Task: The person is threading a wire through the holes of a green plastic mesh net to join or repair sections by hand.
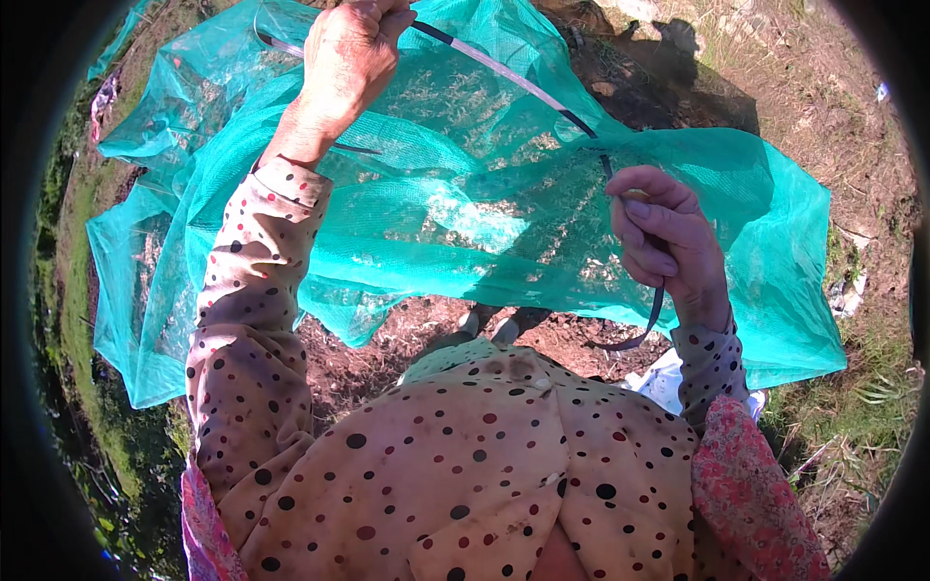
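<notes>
A dark, narrow flat strap [504,73] runs in a curve between my two hands, above a spread of green mesh netting [426,174]. My left hand [351,53] is raised at the far edge of the view, its fingers closed around the strap. Lower and to the right, my right hand [668,232] pinches the strap between curled fingers and thumb. Below that hand the loose end hangs and curls toward my body. Another dark strip shows left of my left wrist; whether it is the same strap I cannot tell.
Under and around the netting lies bare brown soil [368,353] with dry grass at the right. My shoes [504,329] stand at the netting's near edge. White cloth or plastic [664,382] lies by my right forearm. Green plants [107,407] grow along the left.
</notes>
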`<state>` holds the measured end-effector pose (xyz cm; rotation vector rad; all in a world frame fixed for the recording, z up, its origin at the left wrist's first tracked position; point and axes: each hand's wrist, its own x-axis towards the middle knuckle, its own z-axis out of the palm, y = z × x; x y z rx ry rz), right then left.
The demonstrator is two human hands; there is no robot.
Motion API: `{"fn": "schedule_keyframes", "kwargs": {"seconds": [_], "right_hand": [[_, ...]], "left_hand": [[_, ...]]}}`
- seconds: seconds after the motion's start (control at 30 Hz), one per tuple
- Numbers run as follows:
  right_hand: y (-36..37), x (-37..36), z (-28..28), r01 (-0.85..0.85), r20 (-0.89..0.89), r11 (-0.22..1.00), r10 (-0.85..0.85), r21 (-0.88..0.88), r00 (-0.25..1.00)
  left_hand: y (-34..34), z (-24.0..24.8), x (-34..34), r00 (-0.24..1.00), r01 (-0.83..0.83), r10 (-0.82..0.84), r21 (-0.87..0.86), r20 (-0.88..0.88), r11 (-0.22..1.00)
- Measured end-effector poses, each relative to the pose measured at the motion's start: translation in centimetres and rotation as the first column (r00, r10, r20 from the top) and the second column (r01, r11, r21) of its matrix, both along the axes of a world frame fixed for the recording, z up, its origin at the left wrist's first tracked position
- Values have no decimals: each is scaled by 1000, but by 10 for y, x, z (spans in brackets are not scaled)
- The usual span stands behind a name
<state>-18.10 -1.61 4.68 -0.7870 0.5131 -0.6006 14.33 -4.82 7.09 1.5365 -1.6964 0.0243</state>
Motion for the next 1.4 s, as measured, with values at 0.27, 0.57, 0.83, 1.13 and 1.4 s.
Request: {"fn": "schedule_keyframes", "kwargs": {"seconds": [0.27, 0.57, 0.83, 1.13, 1.4], "right_hand": [[-4, 16, -1, -71, 78, 918, 109, -389, 991], [-18, -15, -1, -237, -692, 807, -266, -541, 671], [-33, -25, -14, -12, -184, 333, -493, -943, 851], [-33, 52, -17, 53, -155, 517, -352, -854, 923], [-29, 86, -65, -149, -335, 469, -344, -870, 877]], "left_hand": [[44, 23, -10, 999, -20, 21, 28, -31, 999], [55, 1, -3, 979, -44, 67, 122, -191, 992], [61, -5, -22, 946, 98, -43, 157, -322, 983], [70, 26, -74, 908, 313, -285, 43, -305, 949], [53, -6, -41, 905, 335, -295, 88, -307, 938]]}}
